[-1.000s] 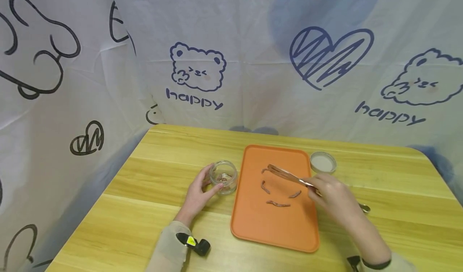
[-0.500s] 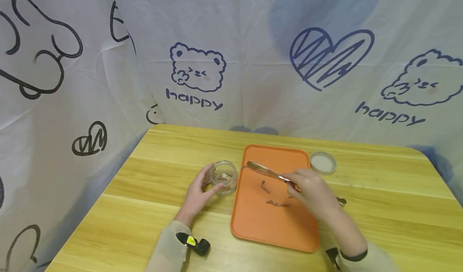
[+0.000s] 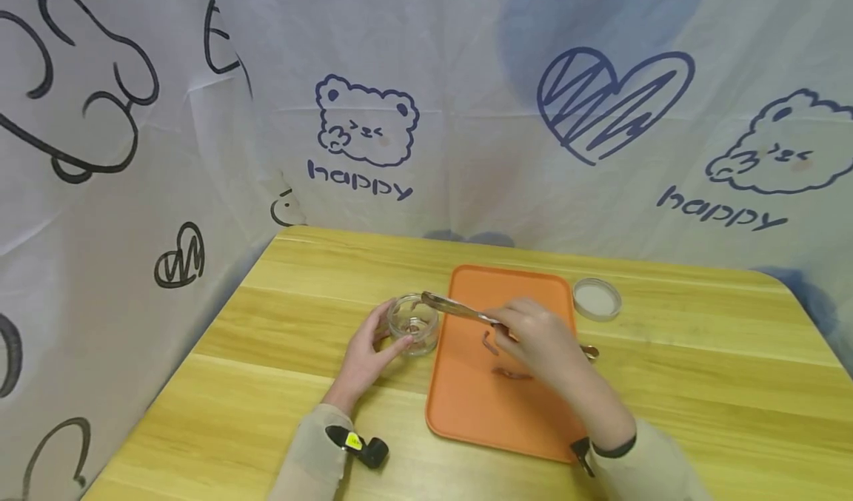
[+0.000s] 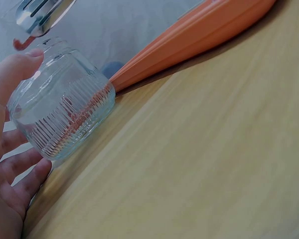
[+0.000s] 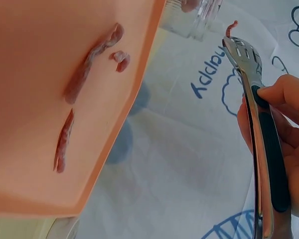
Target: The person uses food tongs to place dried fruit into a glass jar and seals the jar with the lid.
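My left hand holds a glass jar upright on the table, left of the orange tray. In the left wrist view, reddish bits show through the jar's ribbed wall. My right hand grips metal tongs with dark handle grips. Their slotted tips pinch a small reddish-brown strip, perhaps dried meat, above the jar's mouth. In the right wrist view three more strips lie on the tray; my right forearm covers part of the tray in the head view.
A round lid lies on the wooden table just right of the tray's far corner. A printed cloth hangs behind the table and along its left side. The tray's raised rim stands close to the jar.
My right hand has carried the tongs and the pinched strip leftward from over the tray to above the jar. The left hand and jar have stayed in place.
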Tool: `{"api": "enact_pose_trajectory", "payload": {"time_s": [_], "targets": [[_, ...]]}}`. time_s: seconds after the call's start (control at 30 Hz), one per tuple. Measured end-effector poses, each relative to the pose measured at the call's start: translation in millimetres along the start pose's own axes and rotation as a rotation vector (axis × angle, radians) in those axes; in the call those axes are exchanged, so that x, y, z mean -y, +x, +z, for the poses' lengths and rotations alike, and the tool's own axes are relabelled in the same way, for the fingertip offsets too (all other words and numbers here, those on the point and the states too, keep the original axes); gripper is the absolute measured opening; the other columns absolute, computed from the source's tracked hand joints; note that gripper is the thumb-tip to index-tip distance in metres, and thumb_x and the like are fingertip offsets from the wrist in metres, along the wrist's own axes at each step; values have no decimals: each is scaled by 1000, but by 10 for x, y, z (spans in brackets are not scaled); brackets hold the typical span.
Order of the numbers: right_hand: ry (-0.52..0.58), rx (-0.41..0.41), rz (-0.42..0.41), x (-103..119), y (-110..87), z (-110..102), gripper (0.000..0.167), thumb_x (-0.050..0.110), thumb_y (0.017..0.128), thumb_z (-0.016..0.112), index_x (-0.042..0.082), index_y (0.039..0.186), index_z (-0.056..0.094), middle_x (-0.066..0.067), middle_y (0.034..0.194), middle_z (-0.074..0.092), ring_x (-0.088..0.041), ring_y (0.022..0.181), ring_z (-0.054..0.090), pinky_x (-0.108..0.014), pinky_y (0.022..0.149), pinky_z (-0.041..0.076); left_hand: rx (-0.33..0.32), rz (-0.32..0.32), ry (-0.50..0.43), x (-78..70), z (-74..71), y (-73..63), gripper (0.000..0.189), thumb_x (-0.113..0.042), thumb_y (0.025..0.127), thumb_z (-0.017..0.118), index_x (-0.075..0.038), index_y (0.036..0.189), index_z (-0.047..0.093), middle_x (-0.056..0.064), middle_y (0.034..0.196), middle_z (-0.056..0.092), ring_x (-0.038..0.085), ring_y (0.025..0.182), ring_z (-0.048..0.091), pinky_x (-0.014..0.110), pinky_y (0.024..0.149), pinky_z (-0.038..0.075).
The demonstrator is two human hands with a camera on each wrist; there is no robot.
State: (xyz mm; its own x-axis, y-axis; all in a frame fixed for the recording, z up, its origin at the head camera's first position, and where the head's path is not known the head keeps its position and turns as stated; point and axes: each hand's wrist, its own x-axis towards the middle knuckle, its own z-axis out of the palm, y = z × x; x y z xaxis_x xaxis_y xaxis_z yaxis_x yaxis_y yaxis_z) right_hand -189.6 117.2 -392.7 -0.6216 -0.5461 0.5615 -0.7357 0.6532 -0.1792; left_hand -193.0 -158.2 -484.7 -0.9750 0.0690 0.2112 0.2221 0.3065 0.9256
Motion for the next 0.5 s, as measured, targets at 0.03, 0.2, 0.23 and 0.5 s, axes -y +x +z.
{"api": "enact_pose_trajectory", "payload": {"time_s": [0.03, 0.2, 0.23, 0.5], "targets": [[-4, 9, 0, 10, 10, 12, 19, 3, 77, 77, 7, 95, 74, 2, 79, 63, -10, 69, 55, -21, 53, 47, 6, 1, -4, -56, -6, -11, 67, -16, 87, 72, -4, 144, 38, 22, 137, 47, 38, 124, 47, 50, 103, 40], [-24, 38, -11, 57, 41, 73, 19, 2, 76, 76, 7, 94, 75, 1, 78, 62, -11, 67, 53, -19, 50, 46, 27, 2, -1, -214, -29, -41, 66, -13, 88, 70, 1, 143, 37, 27, 136, 46, 42, 123, 46, 52, 103, 39], [-26, 41, -11, 62, 43, 85, 19, 2, 76, 75, 7, 94, 75, 0, 78, 62, -11, 67, 54, -19, 50, 46, 24, 0, 0, -188, -24, -34, 66, -13, 88, 70, 1, 144, 37, 27, 137, 46, 42, 123, 46, 52, 103, 39], [-15, 51, -16, 94, 47, 111, 22, 0, 76, 72, 8, 96, 75, 2, 77, 60, -10, 67, 51, -18, 50, 45, -3, 8, 17, 149, 11, 35, 67, -21, 87, 72, -10, 144, 39, 18, 137, 49, 32, 122, 49, 45, 103, 42]]}}
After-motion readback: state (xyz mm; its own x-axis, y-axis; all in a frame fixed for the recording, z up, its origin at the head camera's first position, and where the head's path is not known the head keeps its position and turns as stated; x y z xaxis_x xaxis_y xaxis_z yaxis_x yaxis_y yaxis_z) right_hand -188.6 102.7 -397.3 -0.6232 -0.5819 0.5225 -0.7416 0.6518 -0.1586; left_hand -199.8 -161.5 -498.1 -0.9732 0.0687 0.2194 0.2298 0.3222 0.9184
